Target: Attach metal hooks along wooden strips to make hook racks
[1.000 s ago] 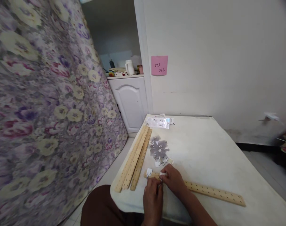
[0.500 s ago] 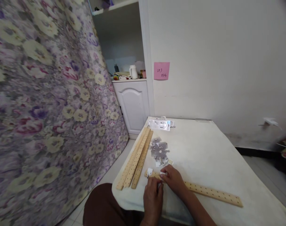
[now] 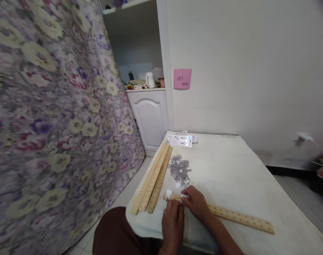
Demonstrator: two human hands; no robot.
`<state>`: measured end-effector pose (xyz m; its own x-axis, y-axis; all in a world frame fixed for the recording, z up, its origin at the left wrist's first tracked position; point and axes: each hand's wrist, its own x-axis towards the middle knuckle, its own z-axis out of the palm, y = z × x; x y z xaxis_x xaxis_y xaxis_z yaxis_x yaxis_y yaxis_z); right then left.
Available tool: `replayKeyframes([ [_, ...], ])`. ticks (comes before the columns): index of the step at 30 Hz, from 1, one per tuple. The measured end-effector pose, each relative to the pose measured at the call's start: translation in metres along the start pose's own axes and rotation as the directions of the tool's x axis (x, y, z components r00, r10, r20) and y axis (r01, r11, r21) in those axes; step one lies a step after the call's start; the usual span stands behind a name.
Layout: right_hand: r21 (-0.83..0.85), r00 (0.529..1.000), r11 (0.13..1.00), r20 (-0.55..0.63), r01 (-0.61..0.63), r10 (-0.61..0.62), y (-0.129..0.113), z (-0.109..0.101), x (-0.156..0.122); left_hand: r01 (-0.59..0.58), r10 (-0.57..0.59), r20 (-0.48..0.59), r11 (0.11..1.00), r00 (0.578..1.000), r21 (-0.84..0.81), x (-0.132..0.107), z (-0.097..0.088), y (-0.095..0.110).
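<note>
Jutting up beside the near edge of the pale table (image 3: 225, 163) is a knee (image 3: 111, 230) in brown. The left hand (image 3: 173, 219) and right hand (image 3: 197, 203) almost meet over a holed wooden strip (image 3: 243, 219), which runs under them and out past the right hand. The right thumb and finger pinch a white piece (image 3: 183, 196) above the strip; the left fingers curl at the strip's near side, and whether they grip anything cannot be told. A hook (image 3: 169, 193) with a white pad sits at the strip's left end, just beyond the left knuckles. Farther off, three more strips (image 3: 155, 177) lie close together along the table's left side, with a pile (image 3: 179, 170) of grey and metal bits just right of them, then a clear packet (image 3: 179, 140) at the far end. Behind stands a white wall (image 3: 236, 71) bearing a pink note (image 3: 182, 78); a flowered curtain (image 3: 57, 124) hangs at left, and between them is a white cupboard (image 3: 149, 117), a jug (image 3: 150, 80) on its ledge.
</note>
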<state>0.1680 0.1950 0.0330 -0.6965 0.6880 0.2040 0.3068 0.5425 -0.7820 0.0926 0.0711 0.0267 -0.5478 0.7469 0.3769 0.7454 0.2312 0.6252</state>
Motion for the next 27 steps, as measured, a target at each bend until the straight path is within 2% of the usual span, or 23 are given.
replayKeyframes([
  [15, -0.017, 1.0, 1.0, -0.019, -0.016, 0.015, -0.0022, 0.001, -0.0003, 0.004, -0.002, -0.044, 0.999, 0.999, 0.041, 0.0013, 0.0011, 0.0009],
  [27, -0.043, 0.997, 0.996, 0.027, -0.075, 0.076, -0.0009, 0.0022, 0.0034, 0.022, -0.022, -0.011, 0.999, 1.0, 0.033, 0.0006, 0.0006, 0.0018],
])
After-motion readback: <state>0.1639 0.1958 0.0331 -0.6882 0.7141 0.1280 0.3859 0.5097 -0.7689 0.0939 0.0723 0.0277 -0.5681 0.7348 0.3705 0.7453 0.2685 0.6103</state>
